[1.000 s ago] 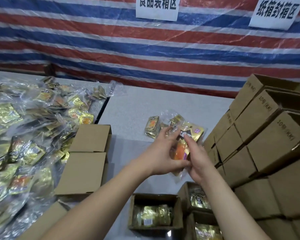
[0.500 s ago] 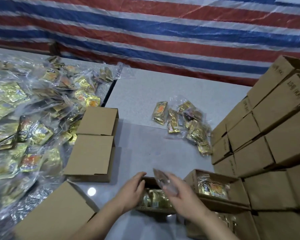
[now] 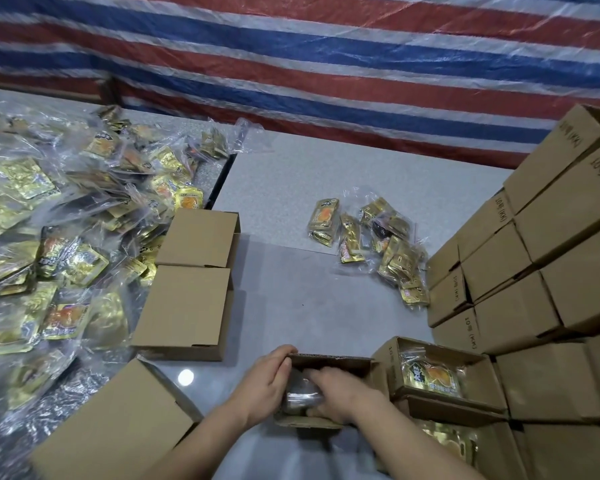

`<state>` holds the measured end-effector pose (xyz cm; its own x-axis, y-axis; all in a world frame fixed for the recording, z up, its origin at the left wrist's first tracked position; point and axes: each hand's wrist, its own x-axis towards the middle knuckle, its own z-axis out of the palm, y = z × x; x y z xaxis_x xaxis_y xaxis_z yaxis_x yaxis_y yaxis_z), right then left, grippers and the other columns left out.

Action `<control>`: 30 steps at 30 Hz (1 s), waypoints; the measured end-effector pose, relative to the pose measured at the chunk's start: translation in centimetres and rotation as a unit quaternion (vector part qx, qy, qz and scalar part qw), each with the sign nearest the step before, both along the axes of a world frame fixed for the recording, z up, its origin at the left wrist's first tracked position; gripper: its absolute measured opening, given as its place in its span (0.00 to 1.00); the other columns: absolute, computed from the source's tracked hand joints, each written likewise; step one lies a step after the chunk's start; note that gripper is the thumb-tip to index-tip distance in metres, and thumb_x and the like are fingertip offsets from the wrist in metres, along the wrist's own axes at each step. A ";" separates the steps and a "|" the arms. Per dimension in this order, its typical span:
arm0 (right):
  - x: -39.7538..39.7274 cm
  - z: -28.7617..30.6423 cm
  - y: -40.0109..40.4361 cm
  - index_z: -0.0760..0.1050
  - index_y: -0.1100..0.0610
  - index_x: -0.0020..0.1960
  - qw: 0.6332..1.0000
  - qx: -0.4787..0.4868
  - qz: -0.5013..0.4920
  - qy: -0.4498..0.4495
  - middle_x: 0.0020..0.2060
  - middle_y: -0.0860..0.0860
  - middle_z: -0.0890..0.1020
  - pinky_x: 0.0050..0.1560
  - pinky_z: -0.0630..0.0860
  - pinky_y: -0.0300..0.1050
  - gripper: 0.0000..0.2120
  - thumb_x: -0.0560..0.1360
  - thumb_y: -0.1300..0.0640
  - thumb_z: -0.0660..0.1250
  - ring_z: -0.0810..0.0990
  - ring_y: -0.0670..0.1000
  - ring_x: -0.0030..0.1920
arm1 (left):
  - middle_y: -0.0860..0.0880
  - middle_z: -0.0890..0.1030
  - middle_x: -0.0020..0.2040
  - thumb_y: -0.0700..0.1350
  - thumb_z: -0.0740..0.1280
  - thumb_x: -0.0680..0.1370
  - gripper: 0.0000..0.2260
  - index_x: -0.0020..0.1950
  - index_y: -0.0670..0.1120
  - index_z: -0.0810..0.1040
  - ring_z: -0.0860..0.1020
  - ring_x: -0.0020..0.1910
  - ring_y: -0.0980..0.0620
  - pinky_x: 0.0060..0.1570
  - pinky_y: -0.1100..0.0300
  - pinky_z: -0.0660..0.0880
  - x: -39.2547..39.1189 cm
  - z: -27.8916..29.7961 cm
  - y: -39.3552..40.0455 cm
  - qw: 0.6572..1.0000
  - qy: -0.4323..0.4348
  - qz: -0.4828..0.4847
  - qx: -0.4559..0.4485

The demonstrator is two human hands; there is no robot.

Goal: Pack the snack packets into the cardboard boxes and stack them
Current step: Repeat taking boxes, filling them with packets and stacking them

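Your snack packet [image 3: 300, 396] sits inside the open box [image 3: 329, 361] at the near edge of the surface [image 3: 291, 299]. Your right hand [image 3: 340, 393] presses it down, fingers grasping the plastic; your left hand [image 3: 267, 382] curls over the box's left wall. Just right, another open box [image 3: 388, 358] holds a packet. Closed boxes [image 3: 184, 313] stand left, a stacked wall [image 3: 534, 271] right, loose packets [image 3: 371, 244] beyond.

Striped tarp [image 3: 326, 64] backs grey table [image 3: 326, 161]; perhaps lamp glare.
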<state>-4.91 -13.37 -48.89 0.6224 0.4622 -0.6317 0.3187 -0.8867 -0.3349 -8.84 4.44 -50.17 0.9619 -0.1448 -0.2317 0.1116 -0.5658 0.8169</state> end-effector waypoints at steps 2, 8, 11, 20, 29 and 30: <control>0.0 0.0 -0.1 0.68 0.50 0.73 0.994 0.045 -0.069 0.071 0.68 0.49 0.76 0.68 0.70 0.45 0.34 0.70 0.45 0.75 0.74 0.53 0.68 | 0.53 0.79 0.57 0.45 0.56 0.84 0.12 0.65 0.49 0.74 0.75 0.57 0.57 0.61 0.65 0.69 0.0 0.0 0.0 1.000 -0.003 -0.005 -0.005; 0.6 2.3 -2.4 0.80 0.52 0.56 0.995 0.076 -0.063 0.019 0.51 0.47 0.83 0.52 0.74 0.40 0.17 0.72 0.43 0.70 0.79 0.48 0.52 | 0.52 0.78 0.60 0.46 0.56 0.85 0.13 0.67 0.48 0.73 0.75 0.61 0.52 0.64 0.58 0.69 0.3 -0.5 -0.1 1.000 -0.003 0.006 -0.015; 0.1 1.8 -1.5 0.80 0.56 0.52 0.998 0.006 -0.041 0.044 0.51 0.56 0.83 0.51 0.73 0.43 0.16 0.80 0.45 0.60 0.79 0.55 0.52 | 0.50 0.78 0.62 0.45 0.56 0.85 0.14 0.68 0.47 0.73 0.74 0.62 0.52 0.66 0.57 0.67 0.5 -0.8 -0.1 1.000 -0.004 0.007 -0.013; -1.5 0.5 0.0 0.78 0.53 0.41 0.986 0.010 -0.117 0.115 0.43 0.53 0.82 0.41 0.66 0.40 0.17 0.81 0.49 0.55 0.79 0.56 0.55 | 0.55 0.75 0.64 0.46 0.55 0.85 0.15 0.70 0.49 0.71 0.71 0.65 0.55 0.66 0.66 0.63 0.5 -1.3 -0.1 1.000 -0.009 0.012 0.005; -1.4 1.5 0.7 0.79 0.58 0.52 0.992 0.015 -0.126 -0.004 0.56 0.60 0.82 0.56 0.75 0.47 0.18 0.80 0.48 0.56 0.79 0.61 0.58 | 0.56 0.75 0.63 0.44 0.56 0.84 0.14 0.69 0.48 0.73 0.72 0.63 0.57 0.62 0.72 0.62 0.8 -1.8 -0.3 0.999 -0.018 0.027 0.007; -1.4 1.2 1.0 0.79 0.60 0.56 0.991 0.007 -0.132 0.026 0.59 0.62 0.80 0.59 0.73 0.47 0.20 0.81 0.48 0.55 0.78 0.61 0.61 | 0.56 0.75 0.63 0.43 0.57 0.84 0.14 0.69 0.47 0.73 0.72 0.63 0.58 0.61 0.73 0.62 0.8 -1.9 -0.4 0.999 -0.018 0.029 0.006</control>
<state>-6.35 -12.41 -47.65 0.6898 0.2972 -0.6601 0.0587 -0.9318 -0.3582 -8.08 4.02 -52.04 0.9765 -0.0867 -0.1974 0.1142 -0.5689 0.8145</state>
